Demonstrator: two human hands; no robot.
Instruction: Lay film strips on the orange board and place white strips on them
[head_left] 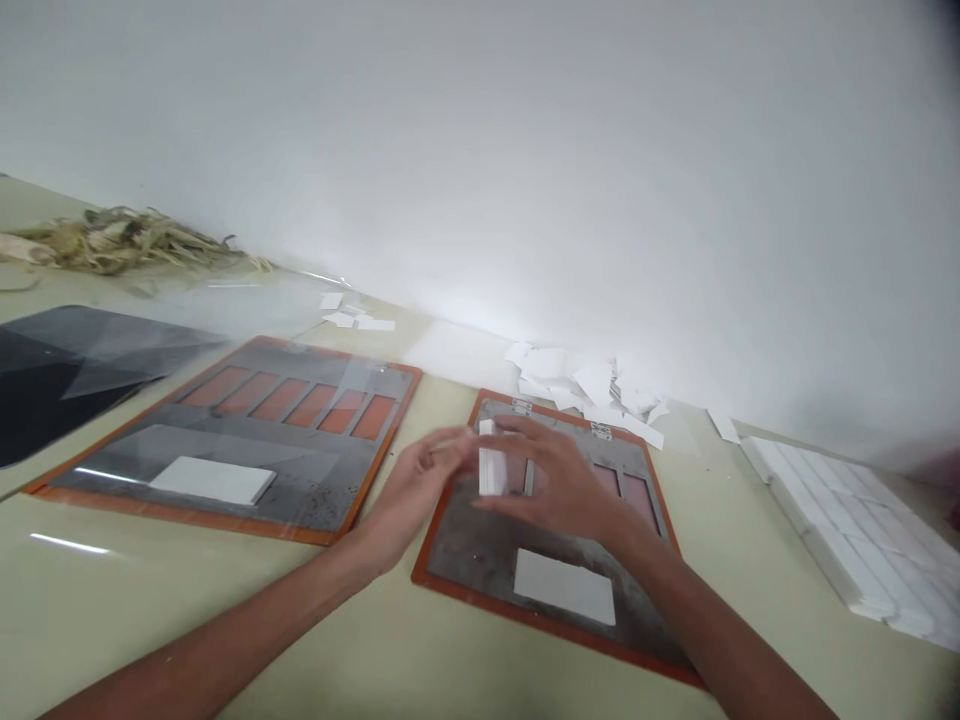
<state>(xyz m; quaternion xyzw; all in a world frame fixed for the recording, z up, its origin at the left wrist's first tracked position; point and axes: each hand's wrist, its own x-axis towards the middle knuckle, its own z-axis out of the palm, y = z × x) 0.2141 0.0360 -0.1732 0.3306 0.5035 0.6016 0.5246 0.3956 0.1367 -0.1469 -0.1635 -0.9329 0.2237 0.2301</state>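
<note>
The right hand (551, 478) has its grip curled around a small white stack (492, 472), fingers on the far end and thumb near the near end. The stack is above the right-hand framed board (480, 550), towards its left side. The left hand (420, 480) is beside the stack, fingertips bunched at its upper left; blur hides whether its grip has closed on anything.

The right hand and forearm stand in the way of several of that board's windows and part of its right edge. A white block (564, 587) lies on its near part, and loose white pieces (577, 382) crowd its hinged far edge. On the left-hand framed board (300, 440), six orange windows show above another white block (214, 480), with glare across it. Further left on the desk (187, 590) are a black panel (67, 370) and a dry, stringy heap (127, 242). White scraps (349, 313) lie behind, near the wall (480, 180); rows of white stacks (862, 540) lie far right.
</note>
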